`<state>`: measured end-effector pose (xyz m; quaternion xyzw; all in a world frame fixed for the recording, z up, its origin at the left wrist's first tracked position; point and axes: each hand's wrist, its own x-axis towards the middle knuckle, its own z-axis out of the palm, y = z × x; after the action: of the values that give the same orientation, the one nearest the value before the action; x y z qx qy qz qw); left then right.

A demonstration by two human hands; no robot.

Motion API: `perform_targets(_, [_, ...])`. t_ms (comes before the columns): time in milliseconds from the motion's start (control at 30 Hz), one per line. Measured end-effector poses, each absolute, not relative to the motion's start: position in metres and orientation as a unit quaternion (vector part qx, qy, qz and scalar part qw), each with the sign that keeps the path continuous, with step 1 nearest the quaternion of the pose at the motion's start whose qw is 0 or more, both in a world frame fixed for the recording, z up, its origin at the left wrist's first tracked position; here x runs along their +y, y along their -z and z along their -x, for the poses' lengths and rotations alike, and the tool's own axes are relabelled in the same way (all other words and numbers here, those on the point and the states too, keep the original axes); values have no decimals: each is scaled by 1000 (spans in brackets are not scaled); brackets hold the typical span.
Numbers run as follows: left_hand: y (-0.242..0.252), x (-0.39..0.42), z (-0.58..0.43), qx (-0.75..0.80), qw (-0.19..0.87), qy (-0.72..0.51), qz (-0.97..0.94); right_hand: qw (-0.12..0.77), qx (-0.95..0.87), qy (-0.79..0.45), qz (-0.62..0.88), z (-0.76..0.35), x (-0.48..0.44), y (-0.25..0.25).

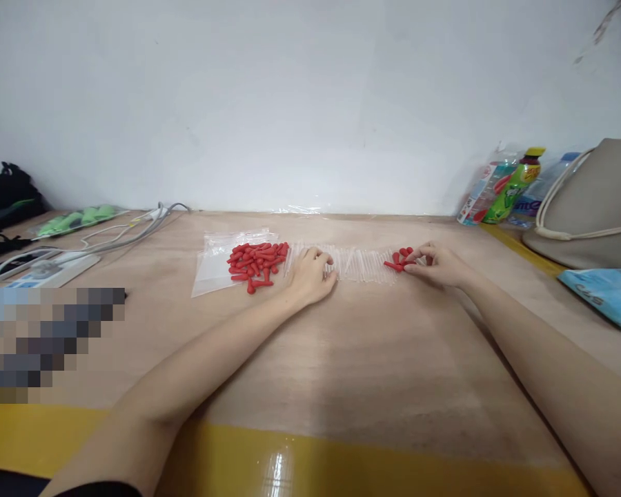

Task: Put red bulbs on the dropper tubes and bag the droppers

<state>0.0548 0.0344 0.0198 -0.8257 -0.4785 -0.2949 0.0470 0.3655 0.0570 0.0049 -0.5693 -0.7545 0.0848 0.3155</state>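
Red bulbs (259,259), narrow-necked, share my worktop (362,345) with a “C&S” packet (610,290); left hand (313,276) loosely parted, right hand (437,264) unclear in grip.

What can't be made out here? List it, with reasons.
All in the head view:
Clear tubes: partly covered by the left hand.
Whether the right hand holds a red rubber bulb: too small.
Beige bag: cut off by right edge.
Pixelated patch, lower left: contents blurred.
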Motion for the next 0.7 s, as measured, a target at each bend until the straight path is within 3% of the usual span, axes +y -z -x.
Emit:
perform_targets(433, [-30, 77, -123, -603, 34, 153, 782, 334, -766, -70, 545, -369, 67, 7])
perform_targets(700, [-36, 74, -127, -604, 33, 147, 782, 319, -797, -21, 513, -362, 62, 2])
